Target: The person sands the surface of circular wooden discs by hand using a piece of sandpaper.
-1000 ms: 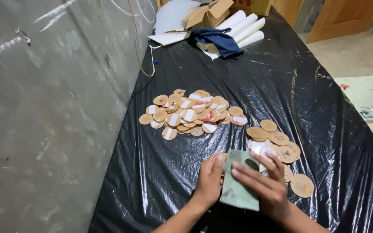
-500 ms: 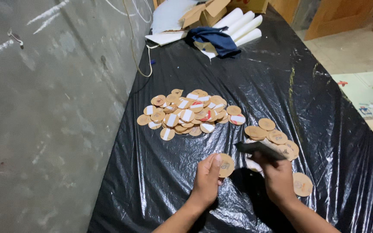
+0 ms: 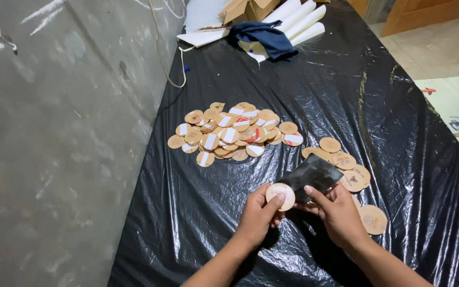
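Observation:
My left hand (image 3: 257,215) pinches a round wooden disc (image 3: 281,195) between thumb and fingers, just above the black plastic sheet (image 3: 197,212) that covers the table. My right hand (image 3: 337,212) holds a dark rectangular sheet (image 3: 310,175) tilted flat beside the disc, its edge touching the disc's right side. Both hands are near the table's front edge, close together.
A heap of wooden discs with white strips (image 3: 231,133) lies at mid-table. A smaller group of plain discs (image 3: 346,165) lies to the right of my hands. At the far end are a cardboard box (image 3: 245,8), white paper rolls (image 3: 298,18) and a blue cloth (image 3: 264,37). A grey wall (image 3: 54,133) runs along the left.
The sheet in my right hand, seen greenish and face-on before, has turned edge-up and dark. My left hand now shows a single disc in its fingers.

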